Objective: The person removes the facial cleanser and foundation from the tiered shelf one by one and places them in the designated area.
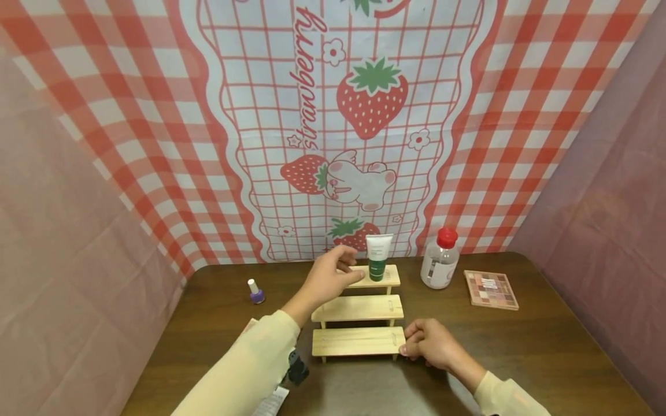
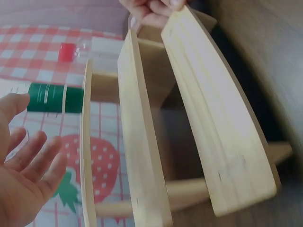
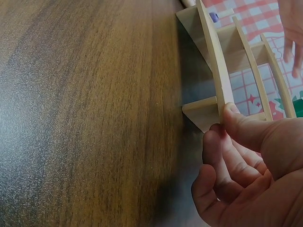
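A light wooden three-step shelf (image 1: 356, 342) stands on the dark table. On the right part of its top step a white and green squeeze tube (image 1: 377, 257) stands upright on its cap. My left hand (image 1: 333, 271) is just left of the tube over the top step, fingers loosely bent and holding nothing; in the left wrist view the tube (image 2: 52, 98) is beside the thumb, and whether they touch is unclear. With thumb and fingertips my right hand (image 1: 430, 344) pinches the right end of the lowest step, seen also in the right wrist view on the shelf (image 3: 218, 80).
Right of the shelf stand a clear bottle with a red cap (image 1: 440, 263) and a flat eyeshadow palette (image 1: 491, 289). A purple nail polish bottle (image 1: 256, 292) is at the left. Partly hidden under my left sleeve lies a white printed item (image 1: 272, 403). A checked strawberry cloth (image 1: 364, 144) hangs behind.
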`<state>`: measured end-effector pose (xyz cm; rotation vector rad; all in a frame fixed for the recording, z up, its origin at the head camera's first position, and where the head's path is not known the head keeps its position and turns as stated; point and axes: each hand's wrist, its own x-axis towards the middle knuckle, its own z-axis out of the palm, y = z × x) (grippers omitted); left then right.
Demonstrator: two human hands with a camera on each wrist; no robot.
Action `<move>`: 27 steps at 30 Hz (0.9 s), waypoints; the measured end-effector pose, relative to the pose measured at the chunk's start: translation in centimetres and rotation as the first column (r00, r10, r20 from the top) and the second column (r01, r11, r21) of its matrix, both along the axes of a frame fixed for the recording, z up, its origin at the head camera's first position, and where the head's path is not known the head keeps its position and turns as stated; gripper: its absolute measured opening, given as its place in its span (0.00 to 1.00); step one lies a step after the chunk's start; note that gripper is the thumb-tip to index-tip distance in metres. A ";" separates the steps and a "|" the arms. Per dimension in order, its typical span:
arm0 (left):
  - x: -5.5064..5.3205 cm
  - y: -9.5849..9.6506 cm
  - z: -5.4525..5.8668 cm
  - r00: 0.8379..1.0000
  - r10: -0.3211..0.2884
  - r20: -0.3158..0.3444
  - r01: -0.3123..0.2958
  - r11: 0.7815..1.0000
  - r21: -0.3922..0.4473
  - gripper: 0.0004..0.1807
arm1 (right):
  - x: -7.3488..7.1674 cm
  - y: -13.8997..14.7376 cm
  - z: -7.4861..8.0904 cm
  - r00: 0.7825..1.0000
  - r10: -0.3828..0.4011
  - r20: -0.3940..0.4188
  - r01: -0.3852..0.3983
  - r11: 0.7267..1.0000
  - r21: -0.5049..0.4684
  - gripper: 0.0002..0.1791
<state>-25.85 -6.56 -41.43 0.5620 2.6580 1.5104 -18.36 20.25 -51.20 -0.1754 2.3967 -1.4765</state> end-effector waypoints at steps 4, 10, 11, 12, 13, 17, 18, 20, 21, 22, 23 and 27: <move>-0.5 1.8 0.2 0.999 0.008 0.034 -0.009 0.999 0.042 0.27 | 0.0 0.1 0.1 1.000 -0.001 -0.002 0.001 1.000 0.001 0.17; -0.8 3.3 0.1 0.998 0.040 0.046 -0.041 0.998 0.039 0.26 | 0.0 0.0 0.2 1.000 -0.005 0.004 0.005 1.000 0.004 0.16; -0.8 3.4 0.0 0.998 0.046 0.044 -0.047 0.998 0.039 0.26 | 0.1 0.0 0.1 1.000 -0.006 0.006 0.006 1.000 0.006 0.16; -0.8 3.5 -0.1 0.998 0.050 0.039 -0.052 0.998 0.041 0.25 | 0.1 0.1 0.1 1.000 -0.006 0.005 0.006 1.000 0.007 0.16; -0.9 3.6 -0.2 0.998 0.056 0.037 -0.058 0.997 0.044 0.24 | 0.1 0.1 0.1 1.000 -0.004 0.005 0.004 1.000 0.007 0.16; -1.1 3.7 -0.6 0.997 0.070 0.026 -0.071 0.996 0.046 0.21 | 0.0 0.1 0.0 1.000 -0.004 0.004 0.004 1.000 0.006 0.16; -1.2 3.7 -0.7 0.997 0.072 0.024 -0.073 0.996 0.046 0.21 | 0.0 0.1 0.0 1.000 -0.003 0.003 0.003 1.000 0.004 0.16; -1.3 3.8 -0.7 0.997 0.075 0.021 -0.076 0.996 0.046 0.20 | 0.0 0.1 -0.1 1.000 -0.002 0.001 0.002 1.000 -0.001 0.16; -1.3 3.8 -0.7 0.997 0.075 0.017 -0.076 0.996 0.048 0.19 | 0.0 0.1 -0.1 1.000 -0.002 0.000 0.002 1.000 -0.003 0.16; -1.3 3.8 -0.7 0.997 0.074 0.015 -0.075 0.996 0.050 0.19 | 0.0 0.2 -0.2 1.000 -0.002 -0.001 0.002 1.000 -0.005 0.16; -1.4 3.8 -0.7 0.997 0.074 0.017 -0.074 0.996 0.052 0.18 | 0.0 0.2 -0.3 1.000 -0.003 0.001 0.003 1.000 -0.006 0.16; -1.5 3.8 -0.7 0.997 0.067 0.023 -0.069 0.996 0.062 0.17 | -0.1 0.2 -0.3 1.000 -0.010 0.005 0.010 1.000 0.002 0.17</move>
